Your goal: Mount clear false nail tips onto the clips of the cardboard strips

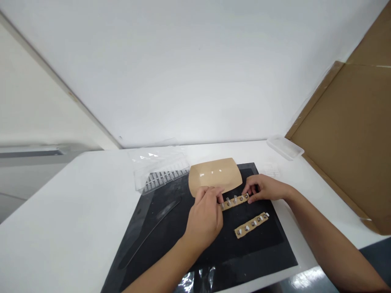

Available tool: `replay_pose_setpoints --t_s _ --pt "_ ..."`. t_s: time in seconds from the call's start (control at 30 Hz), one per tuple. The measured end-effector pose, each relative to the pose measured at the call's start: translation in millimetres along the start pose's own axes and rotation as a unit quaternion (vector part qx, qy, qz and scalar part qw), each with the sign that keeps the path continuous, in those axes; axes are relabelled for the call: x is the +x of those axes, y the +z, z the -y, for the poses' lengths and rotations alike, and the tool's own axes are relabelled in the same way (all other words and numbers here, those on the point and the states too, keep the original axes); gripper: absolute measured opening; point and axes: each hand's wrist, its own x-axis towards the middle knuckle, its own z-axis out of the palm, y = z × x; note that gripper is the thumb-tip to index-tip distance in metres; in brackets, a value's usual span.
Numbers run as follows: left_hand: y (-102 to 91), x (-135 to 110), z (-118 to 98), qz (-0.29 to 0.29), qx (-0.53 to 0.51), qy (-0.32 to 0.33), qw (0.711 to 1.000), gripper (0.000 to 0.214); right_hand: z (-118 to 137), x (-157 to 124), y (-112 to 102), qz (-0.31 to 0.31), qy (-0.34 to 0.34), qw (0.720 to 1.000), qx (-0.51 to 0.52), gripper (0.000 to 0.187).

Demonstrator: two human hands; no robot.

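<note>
A narrow tan cardboard strip (232, 203) carries a row of small metal pieces and clear nail tips standing up from it. My left hand (205, 215) is closed around the strip's left end and hides that end. At the other end, my right hand (265, 188) pinches the strip between thumb and fingers. Nearer to me lies a second cardboard strip (251, 225) with metal pieces and small white pieces along it. Behind my hands rests a curved tan sheet (215, 174) bearing a few tiny white bits.
A black mat (183, 240) covers the middle of the white table (61, 228). On its left lies a thin dark stick-like tool (152, 231). A clear case of nail tips (163, 177) stands behind left, a translucent tray (284, 148) behind right. An open cardboard box (345, 142) rises at right.
</note>
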Motion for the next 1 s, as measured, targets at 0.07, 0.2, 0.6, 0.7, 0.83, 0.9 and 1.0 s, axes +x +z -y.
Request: replay_pose_setpoints --t_s 0.07,0.2,0.6,0.7,0.83,0.9,1.0 --pt "-0.9 0 -1 -0.002 -0.006 0.008 1.0 0.039 1 -2 -1 0.002 0.005 1.0 -0.002 0.039" --pt "-2.8 -1 -3 0.005 -0.027 0.058 0.998 0.027 6 -8 -8 0.002 0.026 1.0 0.013 0.052" --pt "-11.1 -3 -1 -0.029 0.018 0.029 0.999 0.024 -17 -6 -28 -0.341 -0.014 0.935 -0.097 0.031" --pt "-11.8 -1 4 -0.028 0.061 -0.023 0.997 0.025 -28 -4 -28 -0.385 -0.001 0.914 -0.127 0.028" --pt "-9.7 2 11 -0.003 0.135 -0.102 0.986 0.023 -36 -2 -30 -0.439 0.031 0.883 -0.163 0.029" --pt "-8.6 3 13 0.003 0.137 -0.125 0.983 0.023 -39 -2 -33 -0.465 0.051 0.866 -0.179 0.031" --pt "-7.6 4 15 0.001 0.119 -0.14 0.983 0.026 -44 -7 -40 -0.506 0.089 0.836 -0.193 0.034"
